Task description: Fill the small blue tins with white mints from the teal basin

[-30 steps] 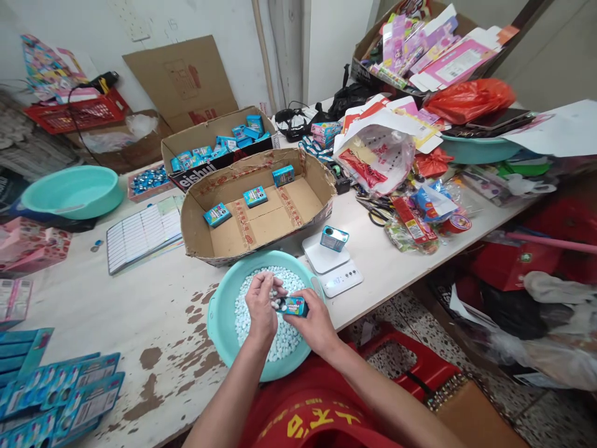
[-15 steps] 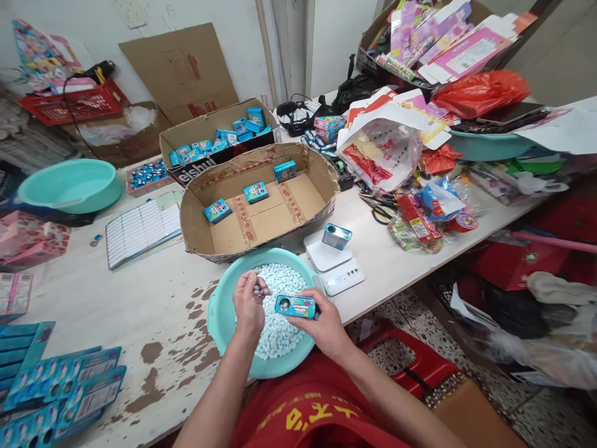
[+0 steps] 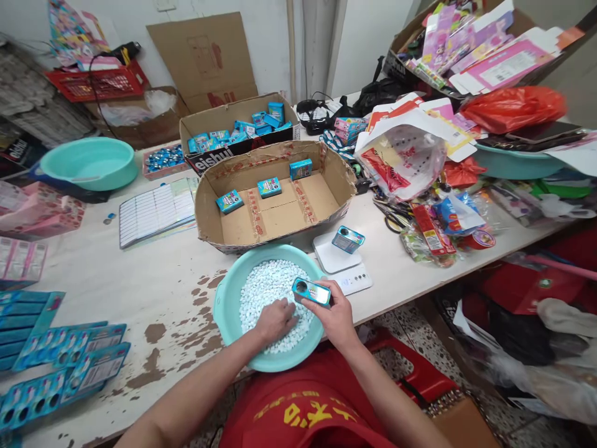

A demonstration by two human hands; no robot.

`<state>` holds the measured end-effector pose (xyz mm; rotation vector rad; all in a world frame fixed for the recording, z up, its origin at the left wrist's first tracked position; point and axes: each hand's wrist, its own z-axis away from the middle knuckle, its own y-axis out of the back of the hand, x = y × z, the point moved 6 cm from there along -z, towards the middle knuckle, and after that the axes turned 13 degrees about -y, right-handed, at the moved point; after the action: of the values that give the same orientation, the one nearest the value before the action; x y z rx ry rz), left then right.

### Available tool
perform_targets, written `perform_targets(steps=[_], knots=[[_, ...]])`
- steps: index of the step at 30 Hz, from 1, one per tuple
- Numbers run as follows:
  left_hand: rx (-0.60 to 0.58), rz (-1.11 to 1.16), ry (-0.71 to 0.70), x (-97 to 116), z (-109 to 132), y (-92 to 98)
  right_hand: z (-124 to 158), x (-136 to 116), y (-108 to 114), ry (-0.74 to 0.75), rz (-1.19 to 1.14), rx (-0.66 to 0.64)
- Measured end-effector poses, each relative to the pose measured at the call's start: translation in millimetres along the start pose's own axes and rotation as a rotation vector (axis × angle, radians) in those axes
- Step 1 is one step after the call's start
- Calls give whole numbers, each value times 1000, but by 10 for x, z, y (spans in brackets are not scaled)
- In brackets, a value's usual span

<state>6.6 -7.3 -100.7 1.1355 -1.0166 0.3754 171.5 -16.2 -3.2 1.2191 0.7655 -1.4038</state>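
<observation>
My right hand point(image 3: 336, 314) grips a small blue box point(image 3: 311, 292) with a round hole in its top, held over the right rim of a turquoise basin point(image 3: 222, 305). Down among the small white pellets point(image 3: 263, 280) in that basin is my left hand point(image 3: 277, 320), its fingers curled into them; whether it has any pellets is hidden. Another blue box point(image 3: 347, 239) with a dark hole stands on the white scale point(image 3: 332, 254) just beyond the basin.
Behind the basin lies a low cardboard box point(image 3: 275, 214) with three blue boxes inside. A fuller carton point(image 3: 224, 112) stands behind it. Blue packs point(image 3: 69, 367) are stacked at left, and scissors point(image 3: 394, 218) and bagged items point(image 3: 433, 230) at right.
My left hand has gone from above the pellets, holding a few, down into them. My right hand has tilted the blue box. The whole view has shifted slightly.
</observation>
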Motion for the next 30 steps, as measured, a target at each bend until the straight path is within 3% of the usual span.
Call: perform_targets(steps=[3, 5, 10, 13, 19, 30], knots=[[286, 274, 233, -190, 32, 342, 24, 40, -99, 43, 76, -21], [387, 385, 305, -152, 13, 476, 33, 81, -193, 65, 142, -45], [686, 1013, 306, 269, -74, 650, 35, 169, -446, 103, 326, -82], [823, 1170, 231, 457, -132, 743, 43, 145, -561, 129, 395, -116], [882, 1302, 214, 460, -201, 814, 74, -28, -577, 148, 439, -89], [850, 1117, 136, 627, -287, 861, 50, -71, -589, 59, 360, -112]])
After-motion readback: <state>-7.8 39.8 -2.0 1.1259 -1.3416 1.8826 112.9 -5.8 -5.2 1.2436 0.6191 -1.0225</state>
